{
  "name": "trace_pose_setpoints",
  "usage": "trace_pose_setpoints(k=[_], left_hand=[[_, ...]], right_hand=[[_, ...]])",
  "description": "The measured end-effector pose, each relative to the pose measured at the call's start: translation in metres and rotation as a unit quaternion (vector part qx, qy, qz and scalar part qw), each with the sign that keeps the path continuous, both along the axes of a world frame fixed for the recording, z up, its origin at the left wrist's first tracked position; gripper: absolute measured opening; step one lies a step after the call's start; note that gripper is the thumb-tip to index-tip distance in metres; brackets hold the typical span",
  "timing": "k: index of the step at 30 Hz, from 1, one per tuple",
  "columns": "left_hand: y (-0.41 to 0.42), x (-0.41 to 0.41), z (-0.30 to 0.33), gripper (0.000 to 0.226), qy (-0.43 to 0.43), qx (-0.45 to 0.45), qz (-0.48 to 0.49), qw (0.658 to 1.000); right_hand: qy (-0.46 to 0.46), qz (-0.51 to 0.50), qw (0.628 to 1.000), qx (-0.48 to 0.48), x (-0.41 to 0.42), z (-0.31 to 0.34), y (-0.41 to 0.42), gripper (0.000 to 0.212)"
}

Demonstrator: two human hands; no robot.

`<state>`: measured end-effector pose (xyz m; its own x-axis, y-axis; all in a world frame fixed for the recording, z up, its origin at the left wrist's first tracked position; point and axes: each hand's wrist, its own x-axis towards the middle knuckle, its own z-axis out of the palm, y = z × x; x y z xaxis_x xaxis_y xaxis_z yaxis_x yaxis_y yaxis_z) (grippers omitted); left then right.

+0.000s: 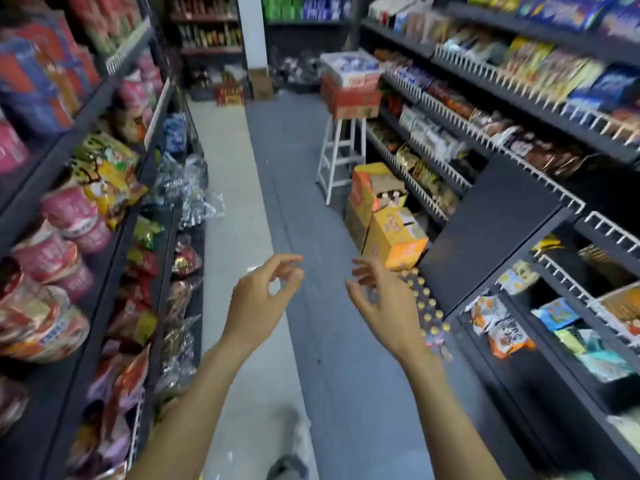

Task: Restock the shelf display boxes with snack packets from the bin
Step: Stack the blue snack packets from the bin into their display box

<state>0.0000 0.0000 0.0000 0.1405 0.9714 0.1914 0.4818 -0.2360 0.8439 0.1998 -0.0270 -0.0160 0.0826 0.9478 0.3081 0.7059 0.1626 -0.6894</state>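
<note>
I stand in a shop aisle with both arms stretched forward over the floor. My left hand (263, 296) hangs in the air with loosely curled fingers and holds nothing. My right hand (384, 299) is beside it, fingers relaxed and spread, also holding nothing. Snack packets (502, 327) lie on the lower right shelves (568, 299), to the right of my right hand. Orange and yellow cardboard boxes (391, 233) stand on the floor just beyond my right hand. No bin can be told apart in this blurred view.
Dark shelving full of packets lines the left side (114, 237) and the right side (485, 98). A white stool (341, 157) carrying stacked cartons (349, 88) stands by the right shelves. More boxes (242, 88) sit at the aisle's far end.
</note>
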Motion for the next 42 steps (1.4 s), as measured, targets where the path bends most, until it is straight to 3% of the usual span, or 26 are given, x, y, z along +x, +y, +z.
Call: trace_pose_setpoints(k=[4, 11, 15, 24, 36, 42], left_hand=[[0.036, -0.016, -0.050, 0.012, -0.039, -0.078, 0.037, 0.995], [0.156, -0.022, -0.087, 0.017, 0.045, -0.125, 0.084, 0.988], [0.238, -0.017, -0.089, 0.027, 0.104, -0.117, 0.049, 0.986], [0.402, 0.011, -0.096, 0.033, 0.137, -0.150, 0.038, 0.978], [0.630, 0.023, -0.078, 0.028, 0.051, -0.169, 0.112, 0.978], [0.775, 0.000, -0.095, 0.031, 0.119, -0.149, 0.075, 0.979]], right_hand=[[-0.006, 0.001, 0.997, -0.077, -0.009, -0.042, 0.036, 0.026], [-0.080, 0.026, 0.983, -0.165, -0.010, -0.074, 0.154, 0.030], [-0.078, 0.003, 0.985, -0.155, 0.001, -0.073, 0.229, 0.031], [-0.089, 0.043, 0.973, -0.207, 0.033, -0.093, 0.411, 0.033], [-0.107, 0.103, 0.962, -0.228, 0.051, -0.079, 0.677, 0.033], [-0.131, 0.096, 0.961, -0.223, 0.036, -0.087, 0.815, 0.032]])
